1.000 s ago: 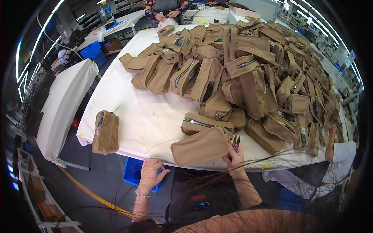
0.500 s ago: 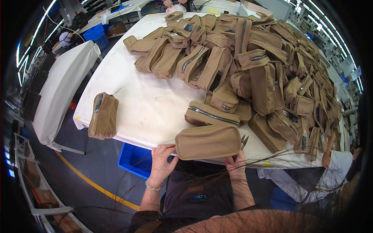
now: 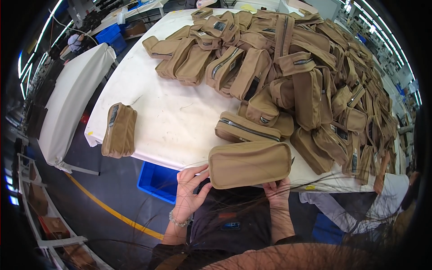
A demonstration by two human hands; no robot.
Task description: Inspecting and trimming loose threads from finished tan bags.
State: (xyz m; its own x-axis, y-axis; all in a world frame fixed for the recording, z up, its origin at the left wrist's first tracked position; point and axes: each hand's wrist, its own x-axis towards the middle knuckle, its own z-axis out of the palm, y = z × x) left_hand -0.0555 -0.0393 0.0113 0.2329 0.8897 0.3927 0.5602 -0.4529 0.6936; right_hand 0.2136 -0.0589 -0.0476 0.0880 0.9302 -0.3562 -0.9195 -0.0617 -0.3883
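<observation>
A tan fabric pouch [image 3: 250, 164] is held up at the table's front edge, its plain, piped face towards me. My left hand [image 3: 191, 185], with a beaded bracelet on the wrist, grips its lower left corner between thumb and fingers. The lower right edge is in the grasp of my right hand [image 3: 276, 189], whose fingertips are partly hidden behind the pouch. A dark tip of thread snips [image 3: 293, 159] peeks out past the pouch's right side; the rest of the snips is hidden. Just beyond lies a zippered tan pouch [image 3: 245, 129] on its side.
A large heap of tan pouches [image 3: 306, 101] covers the table's middle and right. One lone pouch [image 3: 119, 130] stands on the white tablecloth [image 3: 166, 119] at the left. A blue bin [image 3: 157, 182] sits below the front edge. At the right is another person's sleeve [image 3: 389, 198].
The held pouch has shifted slightly right and tilted more towards me, with both hands following. The snips' blades, plainly visible before, are now mostly behind it.
</observation>
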